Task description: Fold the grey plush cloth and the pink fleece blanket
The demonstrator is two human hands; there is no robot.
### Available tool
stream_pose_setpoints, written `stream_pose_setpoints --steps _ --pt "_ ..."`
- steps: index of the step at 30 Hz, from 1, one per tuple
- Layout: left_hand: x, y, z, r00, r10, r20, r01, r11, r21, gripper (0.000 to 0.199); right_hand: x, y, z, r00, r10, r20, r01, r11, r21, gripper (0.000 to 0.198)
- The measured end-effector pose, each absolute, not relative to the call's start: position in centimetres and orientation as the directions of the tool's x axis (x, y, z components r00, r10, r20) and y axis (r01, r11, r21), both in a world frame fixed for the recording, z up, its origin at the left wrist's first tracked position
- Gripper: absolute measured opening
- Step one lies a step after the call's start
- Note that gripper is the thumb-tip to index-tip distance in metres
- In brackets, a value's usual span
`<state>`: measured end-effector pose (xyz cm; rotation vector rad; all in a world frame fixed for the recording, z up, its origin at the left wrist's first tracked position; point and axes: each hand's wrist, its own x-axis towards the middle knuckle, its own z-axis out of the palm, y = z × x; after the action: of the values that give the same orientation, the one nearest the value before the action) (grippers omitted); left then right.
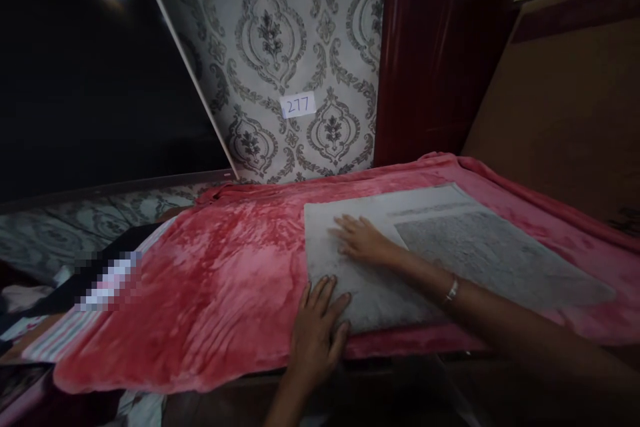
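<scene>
A grey cloth that looks like a towel (460, 253) lies spread on a red-pink plush blanket (240, 280). Its left part is a paler, smoother panel, which may be folded over; the right part is darker and textured. My right hand (367, 240) rests flat on the pale panel with its fingers spread and slightly blurred, a silver bangle (453, 288) at the wrist. Lower down, my left hand (319, 327) lies at the cloth's front left edge, fingers stretched out and thumb apart, partly over the blanket. Neither hand grips anything.
A large dark screen (90, 67) leans at the back left. Behind the blanket is patterned wallpaper (273, 33) with a paper label (299, 105) reading 277. A dark red panel (430, 60) and a big cardboard box (565, 100) bound the right side. Striped fabric (55, 337) shows at left.
</scene>
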<state>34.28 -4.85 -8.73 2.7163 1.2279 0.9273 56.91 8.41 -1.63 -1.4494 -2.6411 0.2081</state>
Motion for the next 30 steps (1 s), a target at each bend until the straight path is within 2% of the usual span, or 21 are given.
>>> stream_pose_setpoints --steps 3,6,8,10,14,18,22,30 --pt "33.7 -4.9 -8.4 0.351 0.732 0.584 0.648 -0.64 0.413 0.045 54.9 3.5 -2.5 -0.736 0.675 0.055 0.639 0.719 -0.273 0.062" --pt "32.7 -4.1 -7.2 0.166 0.787 0.595 0.597 -0.56 0.574 0.046 53.7 0.4 -3.6 -0.791 0.607 0.069 0.555 0.762 -0.334 0.072" --pt "32.3 -2.9 -6.1 0.157 0.832 0.532 0.588 -0.512 0.627 0.046 53.4 -0.4 -4.1 -0.796 0.601 0.066 0.546 0.761 -0.351 0.076" --pt "32.3 -1.2 -5.0 0.238 0.871 0.43 0.607 -0.479 0.634 0.047 53.3 -0.5 -4.5 -0.791 0.607 0.078 0.543 0.756 -0.366 0.076" --pt "33.4 3.0 -2.9 0.464 0.872 0.155 0.698 -0.468 0.543 0.052 53.5 -0.3 -4.6 -0.784 0.609 0.124 0.529 0.758 -0.381 0.074" --pt "35.1 7.5 -1.6 0.593 0.802 -0.068 0.773 -0.544 0.326 0.054 53.6 -0.6 -4.0 -0.775 0.621 0.111 0.533 0.739 -0.413 0.07" --pt "36.2 11.3 -1.6 0.573 0.814 -0.095 0.813 -0.55 0.19 0.059 53.7 -1.0 -3.9 -0.758 0.645 0.096 0.549 0.711 -0.44 0.067" --pt "37.2 16.8 -2.0 0.446 0.89 -0.088 0.888 -0.429 0.163 0.063 53.8 -1.1 -4.4 -0.747 0.656 0.112 0.534 0.692 -0.486 0.069"
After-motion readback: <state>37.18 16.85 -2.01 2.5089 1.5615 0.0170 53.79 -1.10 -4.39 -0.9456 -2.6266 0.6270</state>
